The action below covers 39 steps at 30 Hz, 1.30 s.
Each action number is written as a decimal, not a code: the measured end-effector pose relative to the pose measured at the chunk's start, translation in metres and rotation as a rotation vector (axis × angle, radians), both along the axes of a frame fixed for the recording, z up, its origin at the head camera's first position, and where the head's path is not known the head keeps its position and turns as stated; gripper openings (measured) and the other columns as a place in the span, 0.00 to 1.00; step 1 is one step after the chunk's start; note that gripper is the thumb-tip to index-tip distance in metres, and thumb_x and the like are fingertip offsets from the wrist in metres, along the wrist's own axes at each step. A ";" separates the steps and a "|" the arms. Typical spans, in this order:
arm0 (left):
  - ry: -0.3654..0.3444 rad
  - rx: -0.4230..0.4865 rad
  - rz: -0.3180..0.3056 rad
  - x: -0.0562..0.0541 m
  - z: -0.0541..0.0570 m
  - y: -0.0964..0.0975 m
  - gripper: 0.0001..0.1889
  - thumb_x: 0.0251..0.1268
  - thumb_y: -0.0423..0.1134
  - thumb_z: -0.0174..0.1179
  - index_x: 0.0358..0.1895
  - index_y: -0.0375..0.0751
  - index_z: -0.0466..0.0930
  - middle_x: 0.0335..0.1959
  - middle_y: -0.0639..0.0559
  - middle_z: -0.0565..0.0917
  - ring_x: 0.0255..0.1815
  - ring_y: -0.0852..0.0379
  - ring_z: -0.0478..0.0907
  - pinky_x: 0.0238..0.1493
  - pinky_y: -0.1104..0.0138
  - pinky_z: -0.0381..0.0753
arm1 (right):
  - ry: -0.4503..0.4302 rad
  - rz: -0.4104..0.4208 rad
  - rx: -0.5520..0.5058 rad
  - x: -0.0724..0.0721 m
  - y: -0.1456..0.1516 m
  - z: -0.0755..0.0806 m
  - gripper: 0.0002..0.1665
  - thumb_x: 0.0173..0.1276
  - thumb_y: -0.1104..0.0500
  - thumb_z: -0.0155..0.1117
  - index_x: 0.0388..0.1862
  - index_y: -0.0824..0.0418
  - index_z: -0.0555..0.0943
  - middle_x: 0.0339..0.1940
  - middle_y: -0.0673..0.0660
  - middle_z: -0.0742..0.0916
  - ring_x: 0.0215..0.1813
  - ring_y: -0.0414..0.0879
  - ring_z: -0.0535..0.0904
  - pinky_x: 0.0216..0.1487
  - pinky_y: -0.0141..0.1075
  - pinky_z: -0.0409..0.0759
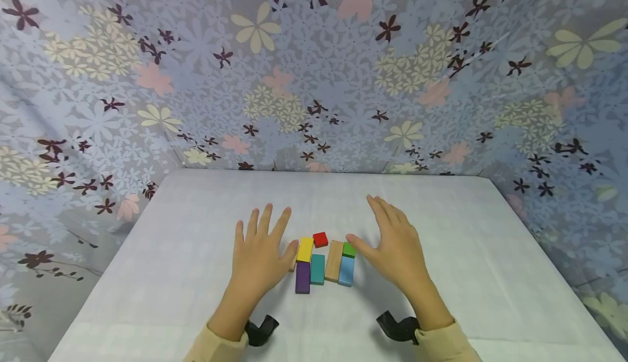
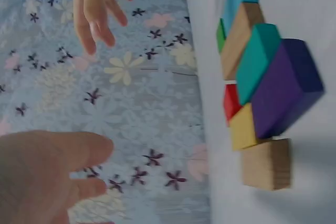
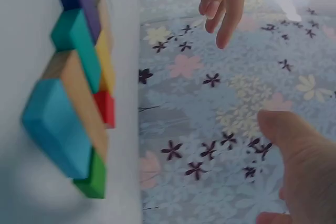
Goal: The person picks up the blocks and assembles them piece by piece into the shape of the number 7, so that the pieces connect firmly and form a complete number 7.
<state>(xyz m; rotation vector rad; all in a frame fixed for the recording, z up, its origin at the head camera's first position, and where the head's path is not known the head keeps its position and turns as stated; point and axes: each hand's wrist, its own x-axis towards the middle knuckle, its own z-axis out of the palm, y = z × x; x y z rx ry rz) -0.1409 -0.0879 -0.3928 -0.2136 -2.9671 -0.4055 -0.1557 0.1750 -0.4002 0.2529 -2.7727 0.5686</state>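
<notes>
My left hand hovers with spread fingers just left of a group of blocks, its thumb overlapping a partly hidden wooden block in the head view. Over on the right, my right hand is held above the table, fingers extended, thumb pointing at a green block. Neither hand holds anything. Between them lie a yellow block, a purple block, a teal block, a long wooden block, a light blue block and, at the far side, a small red block.
The blocks lie on a table with a white cover. A flowered cloth hangs behind the table and at both sides. Black wrist mounts sit beside the cuffs of both beige sleeves.
</notes>
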 end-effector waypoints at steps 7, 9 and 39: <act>0.003 0.100 -0.062 -0.016 -0.027 -0.012 0.31 0.70 0.53 0.54 0.75 0.55 0.63 0.76 0.43 0.64 0.77 0.38 0.58 0.75 0.38 0.50 | -0.115 0.024 -0.181 -0.001 0.014 -0.019 0.58 0.58 0.24 0.62 0.81 0.44 0.53 0.78 0.57 0.66 0.76 0.61 0.63 0.67 0.66 0.65; 0.012 0.100 -0.069 -0.020 -0.037 -0.016 0.30 0.71 0.53 0.54 0.74 0.54 0.65 0.75 0.43 0.66 0.77 0.39 0.59 0.76 0.38 0.48 | -0.151 0.035 -0.217 -0.001 0.016 -0.024 0.58 0.58 0.26 0.65 0.81 0.43 0.53 0.78 0.57 0.66 0.76 0.61 0.62 0.67 0.65 0.65; 0.188 0.367 -0.138 -0.034 -0.107 -0.026 0.21 0.70 0.46 0.52 0.64 0.50 0.76 0.71 0.44 0.68 0.74 0.40 0.59 0.66 0.38 0.50 | -0.212 0.206 -0.266 0.011 0.011 -0.093 0.51 0.48 0.35 0.78 0.71 0.45 0.72 0.58 0.49 0.78 0.61 0.48 0.69 0.62 0.56 0.63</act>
